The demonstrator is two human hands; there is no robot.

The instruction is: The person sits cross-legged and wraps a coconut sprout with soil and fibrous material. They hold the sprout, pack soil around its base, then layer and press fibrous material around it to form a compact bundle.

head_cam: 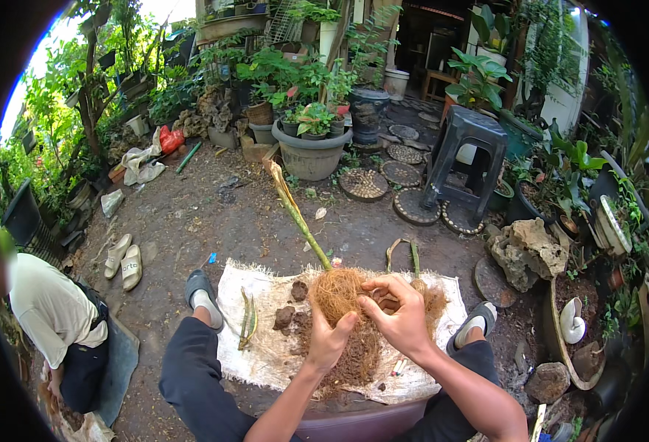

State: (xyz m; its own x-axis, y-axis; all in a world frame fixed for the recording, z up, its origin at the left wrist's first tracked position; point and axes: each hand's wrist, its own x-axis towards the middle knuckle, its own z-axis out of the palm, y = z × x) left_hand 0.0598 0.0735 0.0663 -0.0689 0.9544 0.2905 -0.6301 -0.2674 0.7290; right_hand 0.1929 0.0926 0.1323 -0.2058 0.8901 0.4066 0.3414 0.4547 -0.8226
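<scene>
A plant with a fibrous brown root ball (335, 290) is held above a white woven sack (247, 362); its thick green stem (300, 220) leans away and ends in a torn tip. My left hand (329, 336) cups the root ball from below. At the ball's right side, my right hand (399, 315) has its thumb and index finger on the fine roots. Loose brown soil (352, 359) and shed roots lie on the sack beneath. Partly behind my right hand sits a second rooted plant (435, 304) with a bent stalk. Leaf pieces (248, 319) rest on the left.
A black plastic stool (471, 160) stands on round stepping stones (363, 184). Beyond the sack is a large planter (313, 152). To the right are a rough rock (526, 251) and potted plants. Leftward lie sandals (125, 262); another person (59, 309) crouches there.
</scene>
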